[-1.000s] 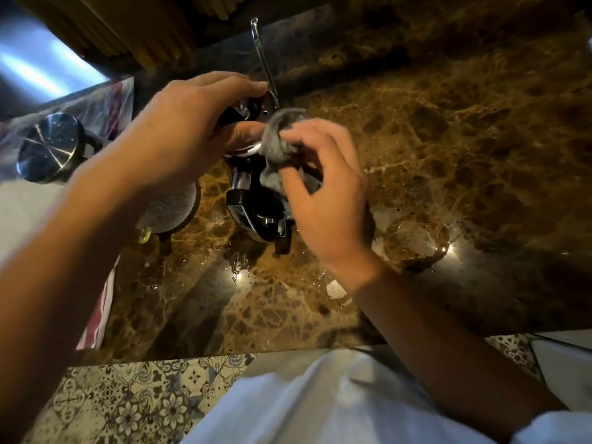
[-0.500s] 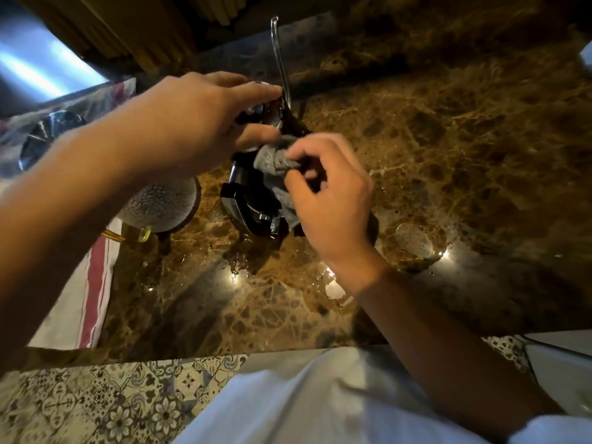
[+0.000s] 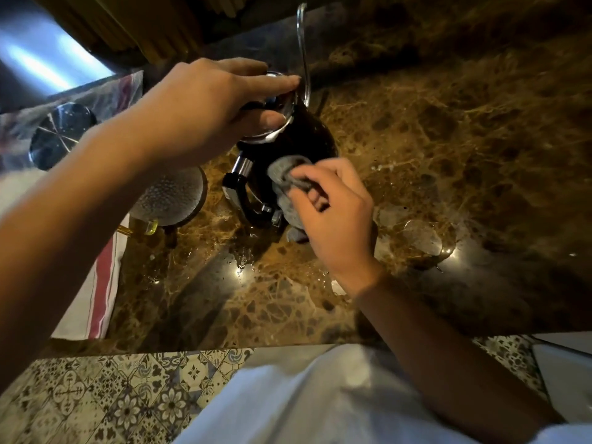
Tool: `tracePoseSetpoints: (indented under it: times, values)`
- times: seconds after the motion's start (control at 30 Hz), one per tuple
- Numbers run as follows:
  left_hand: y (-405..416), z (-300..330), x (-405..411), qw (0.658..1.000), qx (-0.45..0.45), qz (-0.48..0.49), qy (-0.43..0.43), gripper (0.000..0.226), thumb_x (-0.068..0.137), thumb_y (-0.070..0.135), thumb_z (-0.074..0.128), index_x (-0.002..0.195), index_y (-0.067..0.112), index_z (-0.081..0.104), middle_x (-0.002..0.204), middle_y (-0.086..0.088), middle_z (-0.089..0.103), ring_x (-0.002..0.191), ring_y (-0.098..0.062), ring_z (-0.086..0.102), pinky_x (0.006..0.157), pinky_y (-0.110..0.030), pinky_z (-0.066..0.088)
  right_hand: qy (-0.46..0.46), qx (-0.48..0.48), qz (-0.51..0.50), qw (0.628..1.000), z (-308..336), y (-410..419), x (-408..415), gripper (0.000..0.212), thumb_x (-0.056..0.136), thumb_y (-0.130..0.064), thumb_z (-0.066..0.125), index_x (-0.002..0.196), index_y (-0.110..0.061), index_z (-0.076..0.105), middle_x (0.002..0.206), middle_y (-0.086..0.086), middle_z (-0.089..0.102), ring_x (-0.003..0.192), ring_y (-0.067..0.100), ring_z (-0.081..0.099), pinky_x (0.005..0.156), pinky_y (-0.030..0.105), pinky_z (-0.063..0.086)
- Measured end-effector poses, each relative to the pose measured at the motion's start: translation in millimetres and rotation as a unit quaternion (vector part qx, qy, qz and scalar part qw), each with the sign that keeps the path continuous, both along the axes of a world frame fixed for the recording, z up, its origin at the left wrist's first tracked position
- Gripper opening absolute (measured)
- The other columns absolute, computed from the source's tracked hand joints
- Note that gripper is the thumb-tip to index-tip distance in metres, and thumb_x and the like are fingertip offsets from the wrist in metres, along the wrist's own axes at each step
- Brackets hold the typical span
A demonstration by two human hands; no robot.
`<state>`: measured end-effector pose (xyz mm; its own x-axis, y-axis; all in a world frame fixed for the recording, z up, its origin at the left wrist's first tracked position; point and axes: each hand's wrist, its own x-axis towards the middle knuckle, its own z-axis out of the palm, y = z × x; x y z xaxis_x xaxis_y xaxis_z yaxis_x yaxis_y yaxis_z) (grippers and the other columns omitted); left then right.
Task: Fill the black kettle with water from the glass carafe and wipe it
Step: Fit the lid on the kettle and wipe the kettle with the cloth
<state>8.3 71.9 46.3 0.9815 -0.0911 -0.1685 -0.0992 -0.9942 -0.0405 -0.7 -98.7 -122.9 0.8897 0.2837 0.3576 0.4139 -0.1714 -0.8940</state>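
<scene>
Far left, a shiny metal lid [image 3: 61, 136] is lying on a red-striped white towel [image 3: 102, 283] that is hanging down the counter's left side. Just right of it, the glass carafe [image 3: 169, 197], dimpled and round, is sitting on the brown marble counter [image 3: 448, 155], partly hidden under the left forearm.

The left hand [image 3: 205, 113] is reaching over from the left and gripping the top of the black kettle [image 3: 304, 136], fingers lying across the chrome lid and thumb curling under its rim. The kettle is standing mid-counter, just right of the carafe, its black handle with chrome fittings pointing toward the person and its thin gooseneck spout [image 3: 302, 49] rising at the far side.

The right hand [image 3: 333, 216] is pinching a bunched grey cloth [image 3: 288, 177] between thumb and curled fingers, pressing it against the kettle's near side beside the handle.

Wet patches are shining on the counter around the kettle's base. Right of the hand, a round watery ring [image 3: 423, 238] is catching the light.
</scene>
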Motion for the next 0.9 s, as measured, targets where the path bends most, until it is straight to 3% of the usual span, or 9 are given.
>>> tracePoseSetpoints:
  times: [0.1, 0.23, 0.37, 0.43, 0.53, 0.6, 0.77, 0.9]
  values:
    - [-0.4, 3.8, 4.5, 0.999, -0.016, -0.009, 0.026, 0.075, 0.091, 0.066, 0.022, 0.159, 0.039, 0.033, 0.168, -0.008, 0.031, 0.130, -0.037, 0.058, 0.105, -0.054, 0.045, -0.057, 0.017, -0.009, 0.998, 18.3, 16.5, 5.0, 0.021, 0.091, -0.008, 0.073, 0.111, -0.007, 0.078, 0.106, 0.006, 0.065, 0.087, 0.010, 0.062, 0.078, 0.019, 0.054]
    - [-1.4, 3.6, 6.5, 1.000, 0.014, 0.001, 0.024, 0.070, 0.093, 0.063, 0.024, 0.160, 0.044, 0.028, 0.168, -0.007, 0.030, 0.128, -0.038, 0.059, 0.103, -0.052, 0.046, -0.048, -0.056, -0.011, 0.997, -1.6, 10.8, -8.9, 0.015, 0.090, -0.010, 0.078, 0.105, -0.011, 0.082, 0.098, 0.006, 0.067, 0.073, 0.021, 0.064, 0.064, 0.040, 0.058]
    - [-4.1, -1.0, 3.6, 1.000, 0.003, 0.011, 0.019, 0.072, 0.092, 0.066, 0.021, 0.160, 0.044, 0.027, 0.168, -0.010, 0.030, 0.126, -0.039, 0.061, 0.104, -0.054, 0.047, 0.019, -0.136, 0.017, 0.990, -21.7, -5.9, -18.3, 0.012, 0.090, -0.013, 0.078, 0.101, -0.017, 0.082, 0.094, 0.001, 0.064, 0.070, 0.022, 0.063, 0.061, 0.044, 0.056]
    - [-3.1, -2.5, 3.4, 1.000, -0.008, 0.018, 0.017, 0.072, 0.093, 0.068, 0.022, 0.160, 0.044, 0.027, 0.168, -0.010, 0.029, 0.122, -0.037, 0.064, 0.104, -0.054, 0.047, 0.014, -0.095, 0.014, 0.995, -15.2, -12.8, -11.6, 0.013, 0.091, -0.016, 0.077, 0.103, -0.016, 0.080, 0.096, -0.002, 0.064, 0.070, 0.014, 0.062, 0.061, 0.041, 0.057]
    - [-0.3, -4.9, 4.4, 0.999, -0.027, 0.011, 0.019, 0.070, 0.094, 0.068, 0.030, 0.159, 0.043, 0.031, 0.168, -0.008, 0.030, 0.113, -0.033, 0.068, 0.100, -0.052, 0.049, -0.029, 0.013, -0.020, 0.999, 7.5, -10.9, 7.9, 0.015, 0.093, -0.018, 0.071, 0.106, -0.014, 0.077, 0.102, -0.004, 0.063, 0.073, 0.002, 0.058, 0.060, 0.023, 0.054]
    - [2.1, -4.1, 5.0, 0.999, -0.040, 0.005, 0.029, 0.070, 0.092, 0.068, 0.033, 0.158, 0.044, 0.033, 0.169, -0.004, 0.029, 0.108, -0.031, 0.069, 0.099, -0.053, 0.049, -0.045, 0.035, -0.021, 0.998, 17.3, -2.1, 17.8, 0.015, 0.092, -0.012, 0.071, 0.107, -0.010, 0.077, 0.104, 0.000, 0.063, 0.076, 0.002, 0.057, 0.063, 0.017, 0.049]
    - [14.0, 1.0, 4.2, 0.993, -0.088, -0.016, 0.075, 0.072, 0.088, 0.066, 0.037, 0.158, 0.048, 0.031, 0.172, 0.008, 0.019, 0.125, -0.018, 0.053, 0.105, -0.047, 0.044, -0.090, -0.033, 0.040, 0.995, -10.1, 0.0, 2.3, 0.011, 0.092, -0.007, 0.075, 0.102, -0.006, 0.078, 0.105, 0.011, 0.065, 0.079, 0.018, 0.065, 0.066, 0.036, 0.057]
    - [19.4, -1.0, 4.0, 0.989, -0.121, -0.032, 0.074, 0.065, 0.091, 0.059, 0.044, 0.154, 0.051, 0.031, 0.171, 0.012, 0.018, 0.128, -0.007, 0.038, 0.101, -0.034, 0.036, 0.011, -0.064, 0.034, 0.997, -29.5, -18.1, -14.7, 0.015, 0.093, -0.008, 0.072, 0.107, -0.011, 0.075, 0.114, 0.000, 0.060, 0.090, 0.020, 0.065, 0.074, 0.046, 0.059]
